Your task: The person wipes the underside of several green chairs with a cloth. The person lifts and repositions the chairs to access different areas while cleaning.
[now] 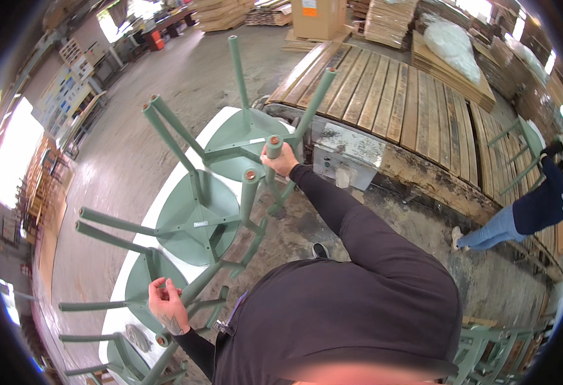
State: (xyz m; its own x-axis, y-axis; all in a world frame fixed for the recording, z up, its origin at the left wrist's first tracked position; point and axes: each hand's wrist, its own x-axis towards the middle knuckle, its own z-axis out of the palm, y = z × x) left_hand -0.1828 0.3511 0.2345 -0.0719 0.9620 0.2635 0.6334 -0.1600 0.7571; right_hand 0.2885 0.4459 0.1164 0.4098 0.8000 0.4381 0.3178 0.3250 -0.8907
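Right hand (pixel 280 160) is clenched round a leg of the far green stool (pixel 246 138), just under the leg tip. Left hand (pixel 166 307) grips a leg of the near green stool (pixel 146 285), fingers curled round it. Both stools sit upside down, seats flat on the long white desk (pixel 166 199), legs up. A middle stool (pixel 198 218) stands between them, same pose, untouched by me.

Step as I read it: handling the inverted stools in a row on the desk, one leg in each hand, likely steadying or shifting them. Next move needs a firm hold on both legs and care that the legs don't knock the middle stool; its legs splay out toward both of my grips, so clearance is tight.

Around:
- more green stool frames at the near end of the desk, lower left; another green stool (pixel 486 350) on the floor at my right.
- grey metal box (pixel 345 157) just past the desk, against a low platform of wooden planks (pixel 390 90).
- cardboard box (pixel 318 16) and stacked timber further back.
- another person (pixel 531 212) in dark top and jeans stands well apart at right, beside one more green stool frame.

Concrete floor is stained near my feet.
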